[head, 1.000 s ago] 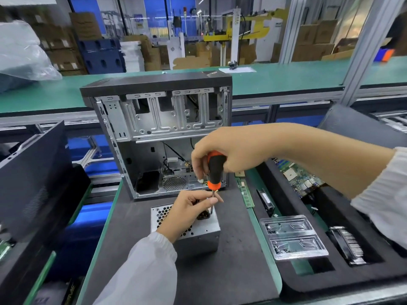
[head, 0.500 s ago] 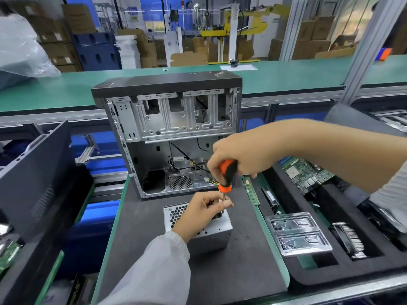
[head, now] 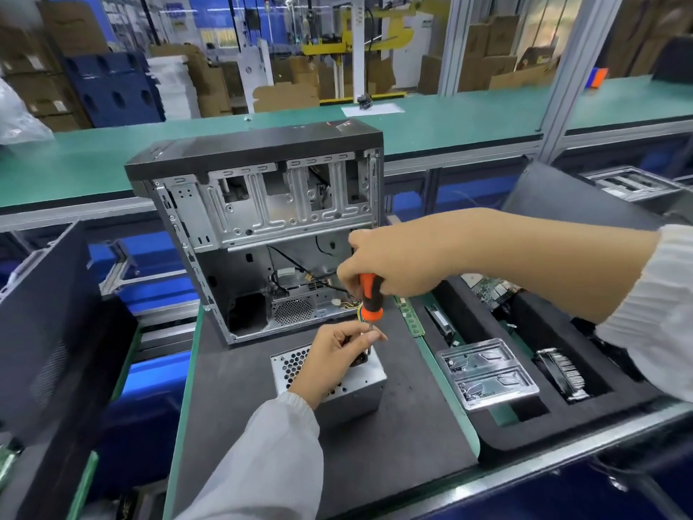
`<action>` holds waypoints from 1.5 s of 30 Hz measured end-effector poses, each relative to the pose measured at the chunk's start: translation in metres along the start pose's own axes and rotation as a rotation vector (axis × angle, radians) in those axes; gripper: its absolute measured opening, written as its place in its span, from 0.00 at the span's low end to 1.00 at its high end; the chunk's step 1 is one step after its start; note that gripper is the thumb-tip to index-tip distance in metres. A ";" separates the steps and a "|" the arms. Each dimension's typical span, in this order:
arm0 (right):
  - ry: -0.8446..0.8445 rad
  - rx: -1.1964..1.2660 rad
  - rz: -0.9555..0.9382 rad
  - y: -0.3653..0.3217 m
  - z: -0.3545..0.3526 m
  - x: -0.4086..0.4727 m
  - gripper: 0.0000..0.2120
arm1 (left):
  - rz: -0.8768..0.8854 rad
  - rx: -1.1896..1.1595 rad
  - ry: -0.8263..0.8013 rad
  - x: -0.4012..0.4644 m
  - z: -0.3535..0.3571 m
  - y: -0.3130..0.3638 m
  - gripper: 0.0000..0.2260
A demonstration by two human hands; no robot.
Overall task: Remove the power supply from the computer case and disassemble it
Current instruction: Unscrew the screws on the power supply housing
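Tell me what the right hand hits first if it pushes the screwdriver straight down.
Probably the power supply: the right hand aims the screwdriver down at its top, beside the left hand's fingers.

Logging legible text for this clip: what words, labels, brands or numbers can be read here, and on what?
None can be read.
Case top: a small reddish mark, too blurred.
Cardboard boxes behind the left bench: pale labels, too small.
Yellow sign on the far wall: blurred.
Power supply and screwdriver: no text shows.
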State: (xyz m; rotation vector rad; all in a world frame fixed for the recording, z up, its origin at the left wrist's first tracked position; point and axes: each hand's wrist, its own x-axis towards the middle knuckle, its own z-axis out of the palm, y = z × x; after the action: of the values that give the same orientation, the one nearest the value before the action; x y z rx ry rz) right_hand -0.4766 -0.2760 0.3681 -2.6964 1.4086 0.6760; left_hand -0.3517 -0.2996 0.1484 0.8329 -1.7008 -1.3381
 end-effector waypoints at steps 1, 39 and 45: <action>-0.032 0.017 -0.041 0.002 0.000 -0.002 0.13 | 0.000 -0.015 0.001 0.000 0.000 -0.001 0.07; 0.294 -0.119 0.152 0.008 0.011 0.007 0.27 | -0.033 0.107 -0.033 0.005 0.005 0.022 0.09; -0.006 -0.066 -0.066 0.018 -0.002 -0.004 0.21 | -0.018 0.076 0.010 0.006 0.004 0.029 0.09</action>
State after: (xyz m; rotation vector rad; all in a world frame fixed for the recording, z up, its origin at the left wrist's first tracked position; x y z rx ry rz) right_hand -0.4922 -0.2837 0.3743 -2.7743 1.3128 0.7373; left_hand -0.3591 -0.2967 0.1775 0.8984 -1.7493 -1.2867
